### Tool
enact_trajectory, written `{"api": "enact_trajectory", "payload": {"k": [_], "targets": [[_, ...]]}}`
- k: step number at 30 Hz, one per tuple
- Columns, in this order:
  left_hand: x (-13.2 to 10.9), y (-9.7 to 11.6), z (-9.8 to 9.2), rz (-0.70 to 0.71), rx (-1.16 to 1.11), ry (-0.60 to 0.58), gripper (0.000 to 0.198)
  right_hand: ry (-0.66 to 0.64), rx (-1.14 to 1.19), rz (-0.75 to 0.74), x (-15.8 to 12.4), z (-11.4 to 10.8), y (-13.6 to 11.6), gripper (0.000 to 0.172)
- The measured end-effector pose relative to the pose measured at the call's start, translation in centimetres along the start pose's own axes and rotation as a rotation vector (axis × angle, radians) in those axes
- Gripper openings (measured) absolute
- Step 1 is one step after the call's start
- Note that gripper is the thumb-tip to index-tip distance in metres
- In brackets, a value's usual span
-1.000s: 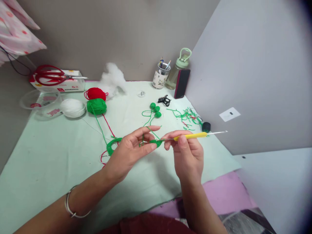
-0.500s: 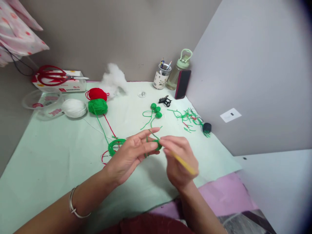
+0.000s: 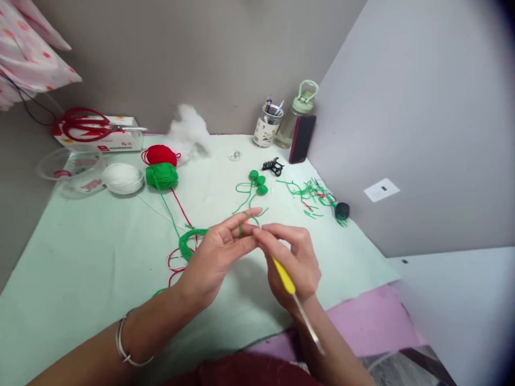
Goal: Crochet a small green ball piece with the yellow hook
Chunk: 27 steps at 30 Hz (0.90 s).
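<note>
Green yarn (image 3: 240, 230) loops around the fingers of my left hand (image 3: 219, 246), whose thumb and fingers pinch closed at the fingertips. The small green crocheted piece is mostly hidden behind them. My right hand (image 3: 293, 257) grips a crochet hook (image 3: 285, 276) with a yellow handle; its metal shaft points back toward me, and the working tip is hidden at the fingertips. Both hands meet above the cloth. Just beyond them lie several small green crocheted balls (image 3: 259, 180) with yarn tails. A green yarn ring (image 3: 187, 244) rests left of my left hand, among red and white strands.
At the left are white (image 3: 123, 178), green (image 3: 161, 176) and red yarn balls (image 3: 160, 155), clear plastic tubs (image 3: 72, 171) and red scissors (image 3: 86, 125) on a box. White stuffing (image 3: 187, 134), a pen cup (image 3: 265, 128), a bottle (image 3: 295, 115), a phone (image 3: 302, 139) and yarn scraps (image 3: 309, 192) stand or lie farther back.
My right hand has turned, so the hook's handle tilts down and its metal rear end shows. The fingertips of both hands have come together, covering the green piece.
</note>
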<state>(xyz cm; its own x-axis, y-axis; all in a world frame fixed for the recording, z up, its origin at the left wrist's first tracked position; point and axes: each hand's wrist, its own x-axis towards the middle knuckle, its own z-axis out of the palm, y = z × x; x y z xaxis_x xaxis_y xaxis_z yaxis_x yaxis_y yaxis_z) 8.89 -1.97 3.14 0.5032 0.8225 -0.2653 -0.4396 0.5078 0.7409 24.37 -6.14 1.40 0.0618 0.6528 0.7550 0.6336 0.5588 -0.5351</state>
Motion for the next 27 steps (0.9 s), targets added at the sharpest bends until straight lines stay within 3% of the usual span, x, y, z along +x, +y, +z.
{"api": "enact_trajectory", "payload": {"k": [2,5,7,11,17,22,27], "targets": [[0.3,0.1,-0.3,-0.064,-0.066,-0.037,0.042,0.023,0.01,0.001,0.2,-0.2,0.2,0.03],[0.7,0.5,-0.8,-0.063,-0.081,-0.067,0.032,0.129,0.26,0.253,0.7,-0.5,0.5,0.02],[0.7,0.6,-1.0,-0.022,0.001,-0.074,0.029,0.134,0.442,0.389,1.0,-0.4,0.6,0.02],[0.3,0.5,-1.0,0.044,0.198,-0.104,0.035,0.021,0.523,0.432,0.9,-0.1,0.5,0.015],[0.2,0.5,-1.0,0.059,0.225,-0.085,0.041,0.041,0.692,0.564,1.0,-0.3,0.9,0.017],[0.1,0.7,-1.1,0.101,0.257,-0.042,0.038,0.021,0.696,0.527,1.2,-0.6,0.7,0.021],[0.0,0.5,-1.0,0.179,0.329,0.006,0.037,-0.007,0.405,0.304,0.8,-1.0,0.0,0.022]]}}
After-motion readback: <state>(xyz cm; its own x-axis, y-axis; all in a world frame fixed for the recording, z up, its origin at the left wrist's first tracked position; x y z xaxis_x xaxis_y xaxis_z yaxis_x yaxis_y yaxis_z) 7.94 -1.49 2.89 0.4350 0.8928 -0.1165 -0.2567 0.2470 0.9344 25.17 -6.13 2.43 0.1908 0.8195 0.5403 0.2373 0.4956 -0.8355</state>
